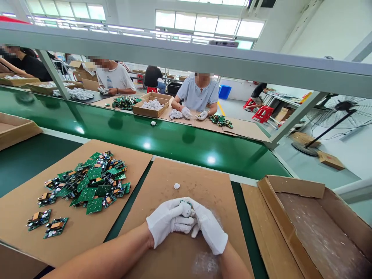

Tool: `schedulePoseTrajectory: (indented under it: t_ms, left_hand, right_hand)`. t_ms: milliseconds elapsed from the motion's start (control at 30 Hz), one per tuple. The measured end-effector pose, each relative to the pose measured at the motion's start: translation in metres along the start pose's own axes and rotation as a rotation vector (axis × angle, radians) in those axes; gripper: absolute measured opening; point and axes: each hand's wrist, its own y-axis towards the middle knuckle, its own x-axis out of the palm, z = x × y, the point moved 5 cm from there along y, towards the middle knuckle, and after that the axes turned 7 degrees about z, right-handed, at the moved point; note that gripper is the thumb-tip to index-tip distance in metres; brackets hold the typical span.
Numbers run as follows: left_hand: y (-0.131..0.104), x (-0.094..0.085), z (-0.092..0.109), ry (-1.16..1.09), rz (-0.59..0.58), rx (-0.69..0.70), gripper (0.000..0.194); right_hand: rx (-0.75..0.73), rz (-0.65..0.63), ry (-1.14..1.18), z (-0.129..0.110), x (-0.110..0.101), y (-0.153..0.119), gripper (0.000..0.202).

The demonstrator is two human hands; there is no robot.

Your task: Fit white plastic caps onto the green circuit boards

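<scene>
head view: both gloved hands meet at about 6 o'clock on a cardboard sheet laid on the table. the left hand and right hand are curled tight around one small circuit board, of which only a green edge shows between the fingertips. a small white piece lies alone on the sheet at 12 o'clock from the hands, near but apart.

at 9 to 10 o'clock a pile of circuit boards sits on a second cardboard sheet, with two boards lying loose lower left. at 3 o'clock an open cardboard box shows only its bare floor. beyond the green conveyor belt, other people work at their own boxes.

risks, as i judge them: the board is almost hidden in the grip, so a hard squeeze could bend or crack parts; thick gloves may let it slip onto the sheet; the loose white piece could be brushed off by a sleeve.

no brand, label or writing can be read; the boards are too small to tell.
</scene>
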Motion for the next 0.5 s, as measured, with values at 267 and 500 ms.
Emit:
schedulePoseTrajectory:
  t_ms: [267,500]
  left_hand:
    - [0.005,-0.003,0.039,0.62,0.121,0.232,0.026]
    - [0.096,-0.016,0.123,1.502,0.384,0.5,0.036]
  right_hand:
    - [-0.04,0.133,0.159,-0.001,-0.022,-0.007,0.07]
    - [-0.04,0.205,0.143,-0.008,-0.015,-0.015,0.068]
